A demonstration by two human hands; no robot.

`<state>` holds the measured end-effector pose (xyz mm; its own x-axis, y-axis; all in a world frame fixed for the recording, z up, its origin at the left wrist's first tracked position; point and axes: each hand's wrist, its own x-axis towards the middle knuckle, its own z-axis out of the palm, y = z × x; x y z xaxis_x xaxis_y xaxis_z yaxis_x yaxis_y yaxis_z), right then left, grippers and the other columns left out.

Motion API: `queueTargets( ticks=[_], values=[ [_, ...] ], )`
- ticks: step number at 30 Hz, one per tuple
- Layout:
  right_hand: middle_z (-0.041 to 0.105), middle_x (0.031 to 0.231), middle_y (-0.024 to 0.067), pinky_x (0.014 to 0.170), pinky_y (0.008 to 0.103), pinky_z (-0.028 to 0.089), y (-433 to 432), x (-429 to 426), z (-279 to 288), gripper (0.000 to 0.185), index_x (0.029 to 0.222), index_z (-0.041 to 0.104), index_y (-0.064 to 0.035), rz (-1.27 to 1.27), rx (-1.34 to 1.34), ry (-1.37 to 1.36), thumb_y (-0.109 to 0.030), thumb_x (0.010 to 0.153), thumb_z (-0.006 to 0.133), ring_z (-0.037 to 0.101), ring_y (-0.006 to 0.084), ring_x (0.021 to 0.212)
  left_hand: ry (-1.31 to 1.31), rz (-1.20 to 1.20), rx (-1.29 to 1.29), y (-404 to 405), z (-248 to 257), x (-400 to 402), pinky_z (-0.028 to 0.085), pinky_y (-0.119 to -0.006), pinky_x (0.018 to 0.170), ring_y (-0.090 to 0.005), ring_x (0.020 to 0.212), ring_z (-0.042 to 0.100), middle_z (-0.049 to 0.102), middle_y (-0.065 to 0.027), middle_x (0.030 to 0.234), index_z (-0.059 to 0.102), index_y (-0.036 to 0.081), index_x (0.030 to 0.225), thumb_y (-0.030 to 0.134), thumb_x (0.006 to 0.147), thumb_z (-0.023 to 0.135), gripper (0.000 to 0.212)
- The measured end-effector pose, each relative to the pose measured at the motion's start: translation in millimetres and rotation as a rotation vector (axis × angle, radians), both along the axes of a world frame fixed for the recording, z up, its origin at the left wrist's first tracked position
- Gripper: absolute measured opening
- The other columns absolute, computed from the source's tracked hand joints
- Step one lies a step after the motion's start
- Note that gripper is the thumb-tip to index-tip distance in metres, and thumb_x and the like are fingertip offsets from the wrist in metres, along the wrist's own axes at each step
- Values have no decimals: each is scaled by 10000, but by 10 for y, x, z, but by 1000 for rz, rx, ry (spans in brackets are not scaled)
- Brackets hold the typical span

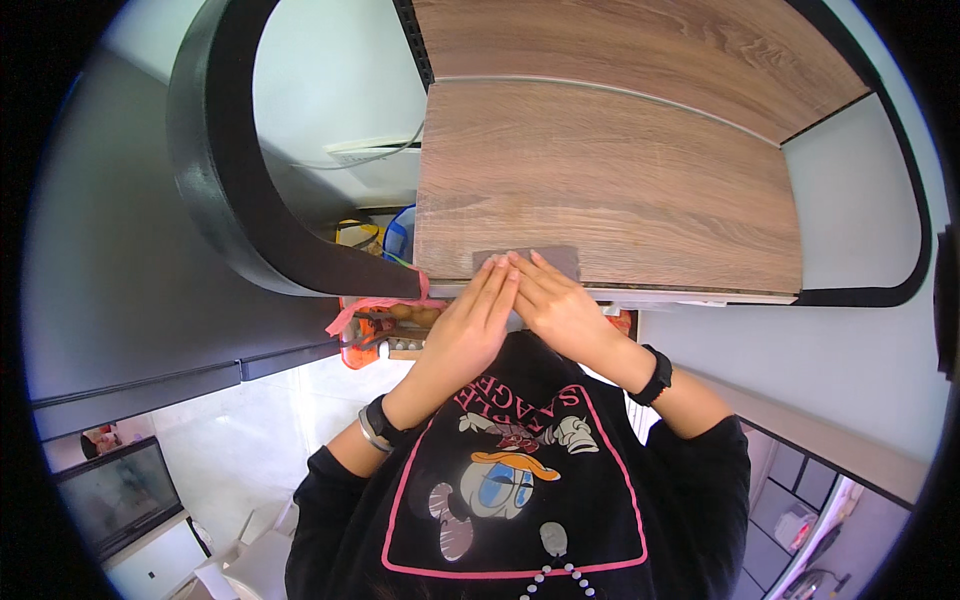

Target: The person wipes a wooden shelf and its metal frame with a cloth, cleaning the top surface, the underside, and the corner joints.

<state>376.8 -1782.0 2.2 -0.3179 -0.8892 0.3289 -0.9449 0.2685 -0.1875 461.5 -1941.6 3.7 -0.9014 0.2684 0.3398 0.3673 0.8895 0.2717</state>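
A small grey-brown rectangular piece [564,259], perhaps cloth or paper, lies flat at the front edge of a wood-grain shelf board [600,180]. My left hand [474,309] rests palm down over the piece's left part, its fingers straight and pointing up the picture. From the right, my right hand [553,306] lies flat across the middle of the same piece. The fingertips of both hands meet there. Most of the piece is hidden beneath my fingers, and neither hand is curled around anything.
A thick dark curved frame [225,150] bounds the shelf on the left, with a pink ribbon [360,311] tied to it. Beside the board are a blue-rimmed container [401,234] and a yellow item [360,234]. An orange basket [361,352] with things in it sits below the edge.
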Motion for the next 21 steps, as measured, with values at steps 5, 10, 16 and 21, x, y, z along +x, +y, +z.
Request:
queueTargets(
  ticks=[5, 10, 16, 21],
  values=[
    [576, 1156, 205, 1024, 404, 400, 197, -8, 1, 371, 1071, 569, 87, -63, -49, -16, -72, 737, 543, 523, 300, 1166, -11, -30, -27, 205, 39, -56, 401, -378, 1011, -344, 1220, 464, 459, -253, 1297, 394, -103, 1284, -36, 727, 579, 591],
    [580, 1150, 209, 1014, 374, 410, 156, -10, 54, 356, 1052, 575, 93, -111, -14, 2, -63, 735, 538, 537, 296, 1143, -86, 58, -95, 246, 75, -74, 394, -369, 1022, -341, 1225, 460, 453, -253, 1305, 376, -98, 1300, -32, 743, 521, 579],
    [607, 1093, 188, 931, 346, 462, -133, -475, 22, 327, 1003, 603, 87, -186, -53, 56, -40, 707, 545, 566, 293, 1076, -104, 212, 44, 152, 111, -626, 478, -405, 900, -368, 1126, 527, 507, -251, 1241, 437, -52, 1256, -21, 794, 440, 463],
    [626, 1044, 180, 880, 321, 490, -173, -557, 33, 330, 980, 619, 87, -205, 48, 5, -54, 688, 558, 588, 266, 1036, -289, 293, 9, 183, 245, -760, 519, -388, 819, -357, 1056, 575, 572, -219, 1163, 500, -38, 1198, 11, 800, 475, 402]
  ],
)
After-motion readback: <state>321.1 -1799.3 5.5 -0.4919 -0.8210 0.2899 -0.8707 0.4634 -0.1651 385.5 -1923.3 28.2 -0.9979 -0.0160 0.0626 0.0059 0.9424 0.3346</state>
